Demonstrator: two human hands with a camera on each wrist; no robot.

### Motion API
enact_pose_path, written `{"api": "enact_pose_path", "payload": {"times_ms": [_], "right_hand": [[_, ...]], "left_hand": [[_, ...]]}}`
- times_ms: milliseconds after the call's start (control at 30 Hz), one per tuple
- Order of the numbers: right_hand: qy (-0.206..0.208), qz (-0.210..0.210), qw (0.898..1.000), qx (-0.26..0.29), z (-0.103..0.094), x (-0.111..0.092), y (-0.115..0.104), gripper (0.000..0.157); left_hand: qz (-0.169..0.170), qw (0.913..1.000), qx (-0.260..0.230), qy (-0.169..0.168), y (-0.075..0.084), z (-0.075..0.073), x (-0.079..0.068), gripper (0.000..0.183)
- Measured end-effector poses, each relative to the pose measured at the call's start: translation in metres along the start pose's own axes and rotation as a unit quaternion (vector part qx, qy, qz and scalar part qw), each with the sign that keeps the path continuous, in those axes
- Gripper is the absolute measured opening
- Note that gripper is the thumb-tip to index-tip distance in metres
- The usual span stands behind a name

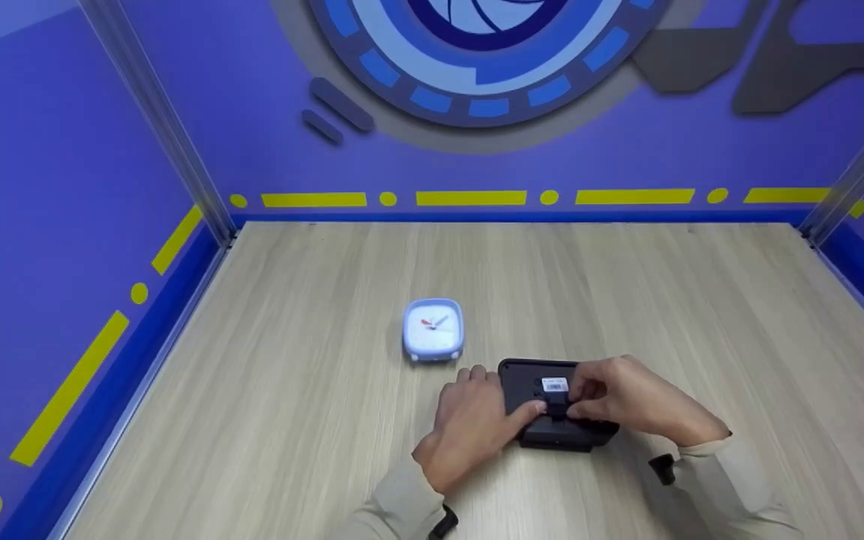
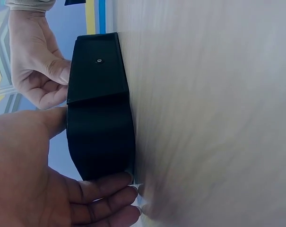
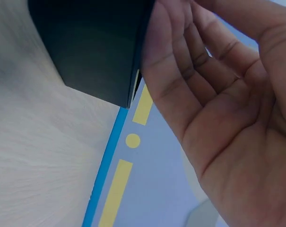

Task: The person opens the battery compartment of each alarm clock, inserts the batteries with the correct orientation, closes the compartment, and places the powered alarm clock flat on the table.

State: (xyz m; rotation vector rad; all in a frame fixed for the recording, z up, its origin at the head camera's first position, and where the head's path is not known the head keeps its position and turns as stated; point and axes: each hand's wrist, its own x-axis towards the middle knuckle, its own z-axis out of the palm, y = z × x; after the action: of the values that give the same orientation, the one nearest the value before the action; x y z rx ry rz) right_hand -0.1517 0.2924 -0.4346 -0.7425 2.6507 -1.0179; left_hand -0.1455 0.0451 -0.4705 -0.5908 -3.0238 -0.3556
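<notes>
A black boxy device [image 1: 522, 386] lies on the wooden table with a white barcode label [image 1: 554, 385] facing up. Its side, with a small screw [image 2: 99, 60], shows in the left wrist view. My left hand [image 1: 473, 420] holds it at the left: the fingers are at its end, and the thumb presses on top near the middle. Just below the label is a small dark part [image 1: 556, 405]. From the right, my right hand [image 1: 631, 397] pinches at this part with thumb and curled fingers; the fingertips' exact hold is hidden in the right wrist view.
A light blue alarm clock [image 1: 433, 330] with a white face stands beyond my left hand, to the left of the device. Blue-purple panels [image 1: 402, 165] with yellow markings rise at the back and both sides of the table [image 1: 312, 300].
</notes>
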Motion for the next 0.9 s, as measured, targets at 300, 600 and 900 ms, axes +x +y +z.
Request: {"api": "enact_pose_path", "payload": {"times_ms": [300, 600, 900], "right_hand": [[-0.029, 0.006, 1.000, -0.001, -0.0012, 0.0002, -0.0019, 0.016], [-0.017, 0.000, 0.999, -0.039, 0.0015, 0.0005, -0.0057, 0.020], [-0.017, 0.004, 0.999, -0.035, 0.0003, 0.0005, -0.0074, 0.020]], "left_hand": [[0.004, 1.0000, 0.000, -0.009, -0.0006, -0.0014, 0.0013, 0.085], [0.005, 0.9998, 0.005, -0.017, -0.0021, 0.0002, 0.0014, 0.085], [0.006, 0.9998, 0.014, -0.014, -0.0020, -0.0006, 0.0023, 0.084]]}}
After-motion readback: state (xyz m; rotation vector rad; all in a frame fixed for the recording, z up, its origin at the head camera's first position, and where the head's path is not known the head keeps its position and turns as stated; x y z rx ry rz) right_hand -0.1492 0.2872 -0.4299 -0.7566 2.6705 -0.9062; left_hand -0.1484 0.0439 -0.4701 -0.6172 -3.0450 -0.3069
